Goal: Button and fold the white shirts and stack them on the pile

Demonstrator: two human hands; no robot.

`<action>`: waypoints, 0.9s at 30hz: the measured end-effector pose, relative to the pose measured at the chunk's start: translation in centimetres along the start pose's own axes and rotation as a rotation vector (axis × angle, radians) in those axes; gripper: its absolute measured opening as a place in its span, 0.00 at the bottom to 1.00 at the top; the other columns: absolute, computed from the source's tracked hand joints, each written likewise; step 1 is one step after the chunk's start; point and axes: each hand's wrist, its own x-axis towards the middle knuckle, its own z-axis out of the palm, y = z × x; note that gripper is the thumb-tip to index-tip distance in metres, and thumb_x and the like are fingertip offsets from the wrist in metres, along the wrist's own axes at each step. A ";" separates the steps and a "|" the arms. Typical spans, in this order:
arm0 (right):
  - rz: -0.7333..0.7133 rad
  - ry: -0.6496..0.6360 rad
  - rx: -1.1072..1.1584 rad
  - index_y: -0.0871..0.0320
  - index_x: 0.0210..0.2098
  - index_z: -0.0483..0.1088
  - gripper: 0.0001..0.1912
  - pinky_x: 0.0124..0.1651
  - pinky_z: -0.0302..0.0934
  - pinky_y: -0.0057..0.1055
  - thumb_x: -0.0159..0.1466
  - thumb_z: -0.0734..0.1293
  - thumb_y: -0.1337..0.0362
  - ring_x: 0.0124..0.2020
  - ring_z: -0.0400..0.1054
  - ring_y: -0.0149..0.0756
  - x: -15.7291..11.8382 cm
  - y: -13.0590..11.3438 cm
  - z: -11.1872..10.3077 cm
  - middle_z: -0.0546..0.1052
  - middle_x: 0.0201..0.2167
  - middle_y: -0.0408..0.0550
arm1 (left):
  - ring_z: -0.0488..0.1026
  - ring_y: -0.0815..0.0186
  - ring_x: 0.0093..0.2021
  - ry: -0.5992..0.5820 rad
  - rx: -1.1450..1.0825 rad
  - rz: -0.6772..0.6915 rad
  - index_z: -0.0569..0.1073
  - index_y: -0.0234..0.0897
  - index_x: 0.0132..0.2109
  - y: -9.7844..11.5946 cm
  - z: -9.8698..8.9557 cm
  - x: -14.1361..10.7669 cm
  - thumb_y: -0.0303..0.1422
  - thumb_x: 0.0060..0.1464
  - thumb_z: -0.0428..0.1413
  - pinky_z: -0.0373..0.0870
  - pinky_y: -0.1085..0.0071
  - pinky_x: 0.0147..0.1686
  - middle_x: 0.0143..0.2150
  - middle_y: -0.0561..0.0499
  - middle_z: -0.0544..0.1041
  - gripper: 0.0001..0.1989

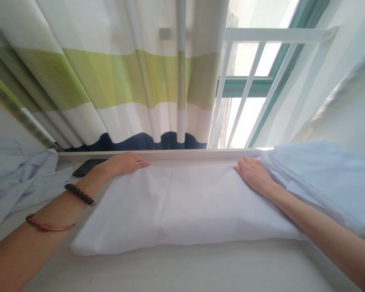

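A folded white cloth lies lengthwise in front of me, its near edge thick and rounded; what kind of piece it is I cannot tell. My left hand pinches its far left corner between thumb and fingers. At the far right corner, my right hand grips the edge with curled fingers. Between the two hands the far edge looks drawn fairly straight, with a faint crease running down the cloth. Dark beads and a reddish-brown cord circle my left wrist and forearm.
A dark phone-like slab lies behind my left wrist. Rumpled pale blue cloth is at the left, and more pale blue cloth lies at the right. Beyond the white surface and its raised back rim hang striped curtains beside a barred window.
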 end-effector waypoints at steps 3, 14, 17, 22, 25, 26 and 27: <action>0.010 -0.024 0.013 0.62 0.37 0.67 0.13 0.44 0.56 0.38 0.68 0.56 0.60 0.41 0.66 0.45 0.0 -0.2 0.0 0.72 0.37 0.54 | 0.70 0.62 0.32 0.078 0.080 -0.049 0.75 0.31 0.42 0.3 0.3 -0.5 0.52 0.63 0.38 0.59 0.72 0.34 0.31 0.48 0.77 0.32; -0.030 -0.011 0.251 0.63 0.58 0.60 0.26 0.59 0.53 0.41 0.69 0.50 0.54 0.59 0.58 0.46 -1.4 -4.8 -4.8 0.64 0.59 0.58 | 0.65 0.53 0.53 0.310 0.222 0.043 0.70 0.30 0.51 6.0 1.3 -1.2 0.41 0.65 0.43 0.56 0.59 0.54 0.52 0.40 0.71 0.20; -0.091 -0.066 0.352 0.65 0.63 0.55 0.31 0.64 0.45 0.42 0.69 0.47 0.51 0.65 0.49 0.46 -2.5 -8.2 -6.3 0.58 0.64 0.58 | 0.62 0.58 0.58 0.339 0.068 0.127 0.65 0.33 0.58 11.3 2.6 -2.1 0.41 0.66 0.38 0.54 0.63 0.58 0.58 0.44 0.69 0.23; -0.072 -0.212 0.357 0.57 0.66 0.51 0.32 0.66 0.38 0.48 0.69 0.46 0.47 0.68 0.40 0.46 -4.7 -9.5 -4.2 0.50 0.68 0.53 | 0.49 0.55 0.68 0.219 -0.087 0.130 0.55 0.40 0.67 14.4 6.4 -3.9 0.47 0.65 0.36 0.43 0.53 0.64 0.68 0.50 0.54 0.28; -0.024 -0.211 0.326 0.49 0.66 0.51 0.31 0.66 0.37 0.51 0.68 0.47 0.45 0.68 0.38 0.47 -5.7 -7.5 -2.3 0.48 0.69 0.49 | 0.46 0.57 0.69 0.201 -0.089 0.065 0.53 0.46 0.67 12.0 7.7 -4.4 0.47 0.65 0.36 0.41 0.53 0.65 0.70 0.54 0.49 0.27; -0.008 -0.203 0.318 0.48 0.66 0.51 0.31 0.66 0.37 0.51 0.68 0.47 0.44 0.68 0.38 0.47 -5.9 -6.7 -1.8 0.48 0.69 0.49 | 0.46 0.57 0.69 0.204 -0.084 0.040 0.53 0.46 0.67 11.1 7.8 -4.5 0.47 0.64 0.36 0.41 0.53 0.65 0.70 0.54 0.49 0.28; 0.004 -0.196 0.311 0.48 0.66 0.51 0.31 0.66 0.37 0.51 0.67 0.47 0.44 0.68 0.39 0.46 -6.0 -6.1 -1.5 0.48 0.68 0.50 | 0.46 0.58 0.69 0.207 -0.078 0.016 0.53 0.45 0.67 10.2 7.9 -4.6 0.47 0.64 0.36 0.42 0.53 0.65 0.69 0.54 0.49 0.28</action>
